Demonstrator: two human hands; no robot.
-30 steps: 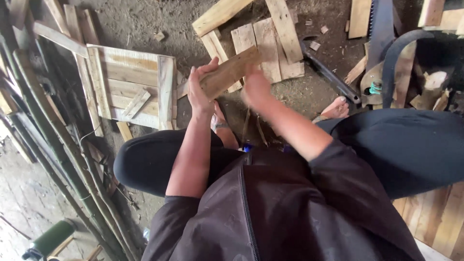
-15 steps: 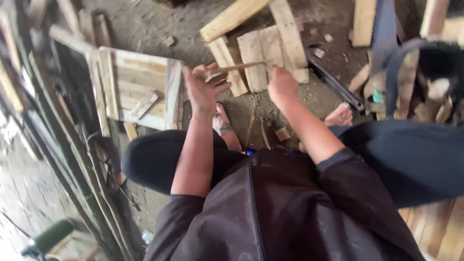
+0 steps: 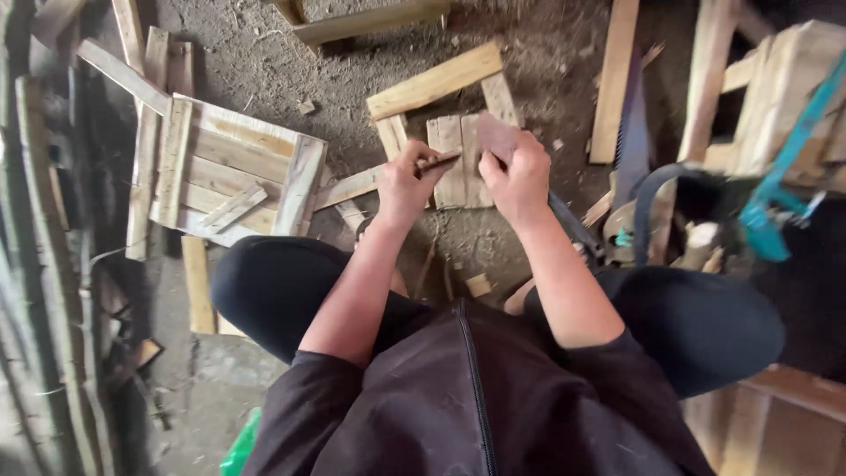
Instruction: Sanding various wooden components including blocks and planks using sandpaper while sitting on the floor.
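where both hands meet, small wood piece (image 3: 495, 139) above right hand (image 3: 518, 181), left hand (image 3: 404, 182) alongside

— We get soft, even daylight on the dirt floor (image 3: 546, 53) above the wooden crate (image 3: 231, 172); no glare.
— Left of that crate we lose the stacked planks (image 3: 35, 291) to deep shadow, and they bend. Far right, the teal tool (image 3: 775, 198) smears.

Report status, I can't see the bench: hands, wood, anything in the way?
Left hand shut on thin strip. Right hand shut on small board. Loose planks and saw beyond.
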